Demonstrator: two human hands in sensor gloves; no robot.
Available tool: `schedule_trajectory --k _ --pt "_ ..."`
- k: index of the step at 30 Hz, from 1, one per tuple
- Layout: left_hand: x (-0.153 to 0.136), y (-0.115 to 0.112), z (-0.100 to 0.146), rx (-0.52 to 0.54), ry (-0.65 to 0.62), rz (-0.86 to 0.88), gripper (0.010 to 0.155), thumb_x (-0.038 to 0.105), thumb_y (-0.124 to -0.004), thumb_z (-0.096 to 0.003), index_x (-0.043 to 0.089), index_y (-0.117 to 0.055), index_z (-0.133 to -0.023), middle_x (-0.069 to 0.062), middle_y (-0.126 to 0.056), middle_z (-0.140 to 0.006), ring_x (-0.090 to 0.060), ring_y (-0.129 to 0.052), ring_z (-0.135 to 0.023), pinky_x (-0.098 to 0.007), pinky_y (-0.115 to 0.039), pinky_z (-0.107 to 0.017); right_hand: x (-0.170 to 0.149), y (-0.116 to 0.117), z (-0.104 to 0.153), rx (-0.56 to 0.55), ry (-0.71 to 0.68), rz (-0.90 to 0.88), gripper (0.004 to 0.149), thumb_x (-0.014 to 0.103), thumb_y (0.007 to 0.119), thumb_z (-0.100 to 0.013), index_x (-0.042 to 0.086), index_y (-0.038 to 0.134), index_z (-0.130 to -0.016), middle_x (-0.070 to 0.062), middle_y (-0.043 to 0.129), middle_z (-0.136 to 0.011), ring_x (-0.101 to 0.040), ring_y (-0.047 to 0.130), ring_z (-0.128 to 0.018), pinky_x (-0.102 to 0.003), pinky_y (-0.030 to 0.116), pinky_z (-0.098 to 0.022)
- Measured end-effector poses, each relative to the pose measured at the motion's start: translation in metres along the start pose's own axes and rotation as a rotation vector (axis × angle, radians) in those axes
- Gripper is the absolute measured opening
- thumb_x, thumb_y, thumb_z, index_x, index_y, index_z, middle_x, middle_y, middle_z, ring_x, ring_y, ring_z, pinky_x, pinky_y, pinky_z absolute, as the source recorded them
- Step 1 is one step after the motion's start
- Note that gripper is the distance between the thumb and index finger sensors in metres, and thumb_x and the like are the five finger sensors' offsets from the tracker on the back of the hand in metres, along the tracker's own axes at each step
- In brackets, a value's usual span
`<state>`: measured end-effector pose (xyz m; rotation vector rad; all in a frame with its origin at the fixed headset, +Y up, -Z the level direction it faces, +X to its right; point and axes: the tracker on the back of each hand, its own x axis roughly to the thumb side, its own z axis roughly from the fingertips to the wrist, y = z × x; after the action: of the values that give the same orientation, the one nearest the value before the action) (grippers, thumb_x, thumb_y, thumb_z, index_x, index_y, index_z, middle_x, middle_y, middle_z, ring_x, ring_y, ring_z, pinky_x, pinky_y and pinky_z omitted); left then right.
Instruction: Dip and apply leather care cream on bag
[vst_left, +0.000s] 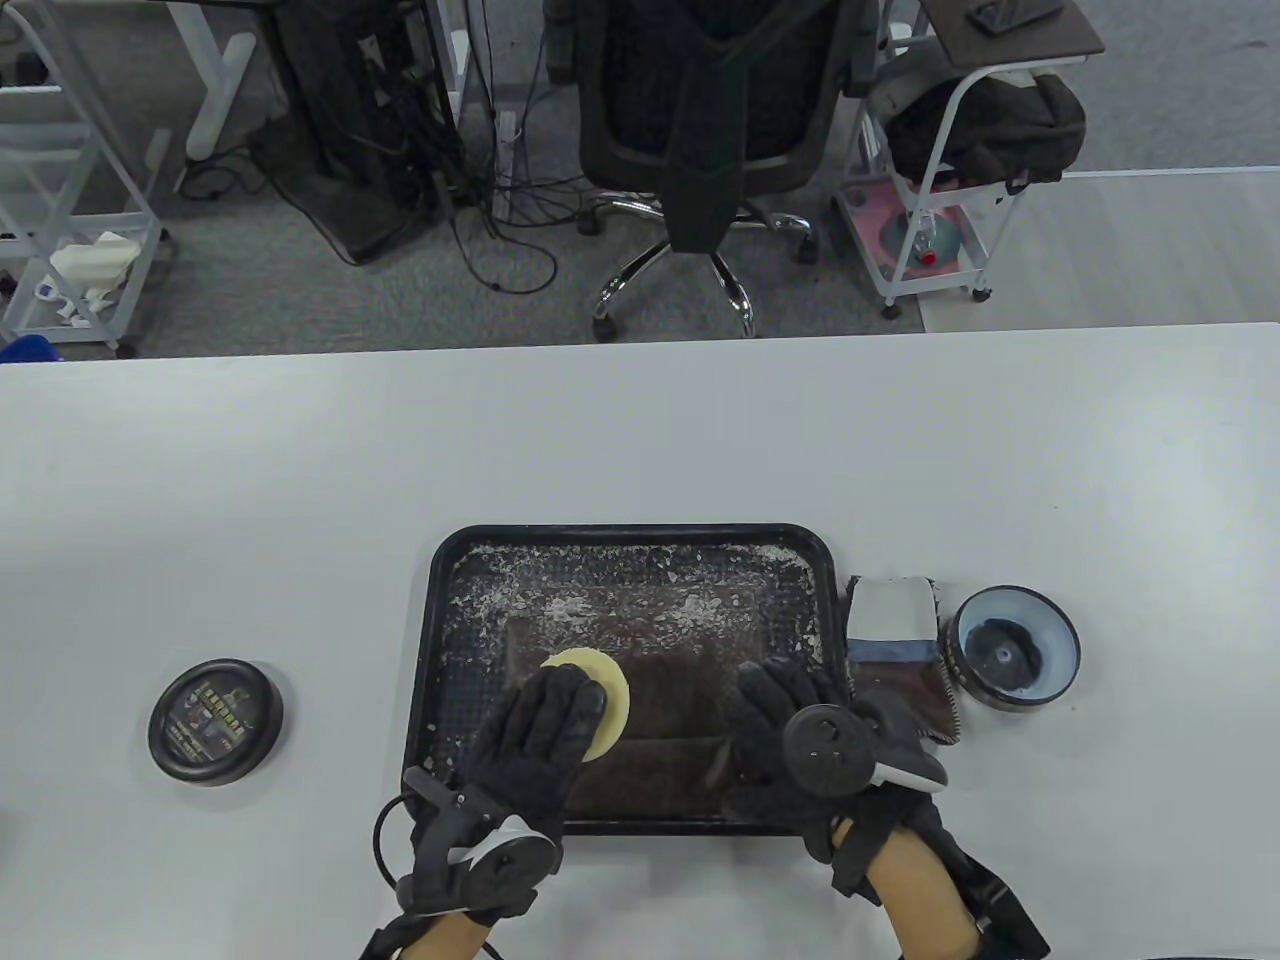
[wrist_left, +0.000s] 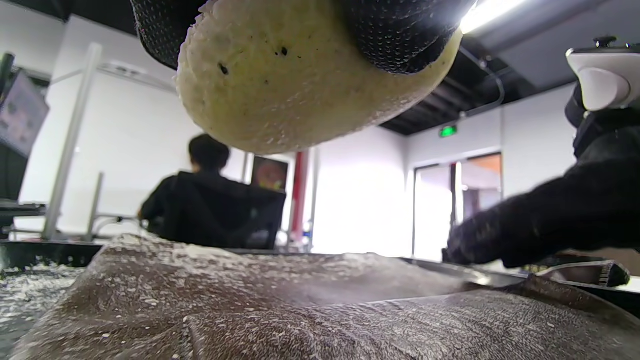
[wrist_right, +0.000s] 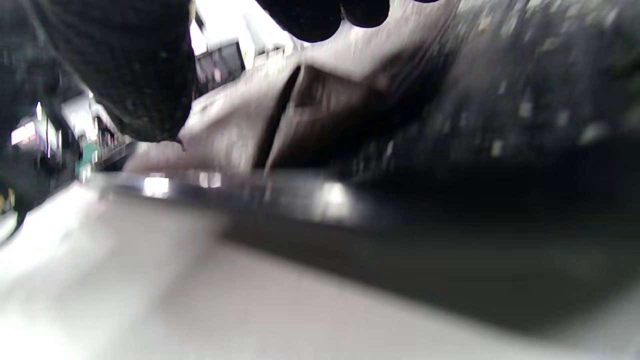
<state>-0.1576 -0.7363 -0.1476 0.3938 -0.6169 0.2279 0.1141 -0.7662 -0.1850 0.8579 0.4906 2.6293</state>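
Currently left hand (vst_left: 545, 735) grips sponge (vst_left: 598, 700) just above bag (vst_left: 660, 700); right hand (vst_left: 790, 720) flat, pinning bag. Risk: uneven pressure smears cream patchily, bag slides in tray (vst_left: 445, 600).

office chair (vst_left: 700, 130), wheeled cart (vst_left: 935, 190), seated person (wrist_left: 200, 200)

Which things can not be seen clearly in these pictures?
- Sponge: the left wrist view shows it above the bag; the table view cannot show a gap.
- Right hand: its tracker hides the fingers in the table view; the right wrist view is blurred, so contact with the bag is uncertain.
- Lid: its label print is too small in the table view.
- Open tin: cream level unreadable.
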Motion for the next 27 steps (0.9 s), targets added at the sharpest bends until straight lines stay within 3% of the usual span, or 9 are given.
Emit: schedule_trajectory --k 5,13,17,27 --pt "0.001 -0.001 -0.004 -0.012 0.011 -0.011 0.059 0.031 -0.074 -0.0487 0.018 -0.066 -0.106 -0.017 -0.070 -0.107 -0.041 -0.082 -0.093 -0.054 -0.072 -0.066 0.006 0.011 -0.010 0.119 -0.008 0.045 0.101 0.056 0.091 -0.045 0.001 0.044 -0.115 -0.035 0.030 -0.114 -0.063 0.026 -0.103 -0.074 0.033 -0.069" --pt "0.014 -0.009 -0.027 -0.095 -0.009 -0.084 0.059 0.031 -0.074 -0.0494 0.018 -0.065 -0.106 -0.017 -0.069 -0.108 -0.041 -0.081 -0.095 -0.054 -0.072 -0.067 0.002 0.021 -0.010 0.170 0.009 0.076 0.104 0.059 0.089 -0.043 0.010 0.033 -0.116 -0.028 0.015 -0.115 -0.057 0.013 -0.104 -0.070 0.025 -0.072" --pt "0.020 -0.022 -0.051 -0.159 0.004 -0.062 0.059 0.031 -0.074 -0.0496 0.019 -0.065 -0.107 -0.017 -0.068 -0.108 -0.041 -0.080 -0.096 -0.055 -0.071 -0.068 -0.008 0.024 -0.008 0.147 -0.002 0.003 0.103 0.062 0.087 -0.044 0.016 0.031 -0.116 -0.022 0.009 -0.117 -0.052 0.007 -0.105 -0.068 0.019 -0.072" --pt "0.043 -0.059 -0.117 -0.302 0.030 -0.069 0.060 0.031 -0.073 -0.0505 0.020 -0.061 -0.108 -0.016 -0.063 -0.111 -0.041 -0.073 -0.100 -0.055 -0.065 -0.071 -0.014 0.029 -0.004 0.148 -0.041 -0.033 0.102 0.059 0.086 -0.047 0.015 0.024 -0.115 -0.021 0.004 -0.116 -0.050 0.000 -0.104 -0.067 0.012 -0.071"
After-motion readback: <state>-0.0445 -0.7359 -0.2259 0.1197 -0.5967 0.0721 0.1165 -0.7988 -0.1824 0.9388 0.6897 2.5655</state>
